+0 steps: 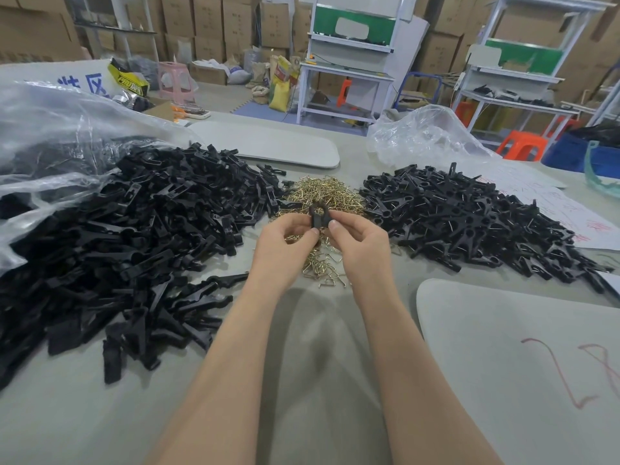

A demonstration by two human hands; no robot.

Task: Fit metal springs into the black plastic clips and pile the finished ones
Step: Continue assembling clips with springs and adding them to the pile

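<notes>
Pinching one black clip [318, 217] between left hand [288, 242] and right hand [356, 244] above the heap of metal springs [323, 193], finished pile [469, 223] lying to the right, far bigger unfitted heap [134, 229] to the left: by the look, well short of halfway.

Left heap of black moulded-plastic clips [134, 236]: smooth plastic, low sheen. Single black plastic clip [318, 214] above the springs: same finish. Right heap of black plastic clips [469, 223]: same plastic, with thin pale wire glinting in it. Central pile of brass-coloured bent-wire springs [323, 193]: shiny metal. Crumpled transparent bag [50, 129]: thin, glossy, creased plastic film. Grey-beige table covering [302, 380]: matt, felt-like. Stacked brown boxes [208, 15]: matt cardboard.
</notes>
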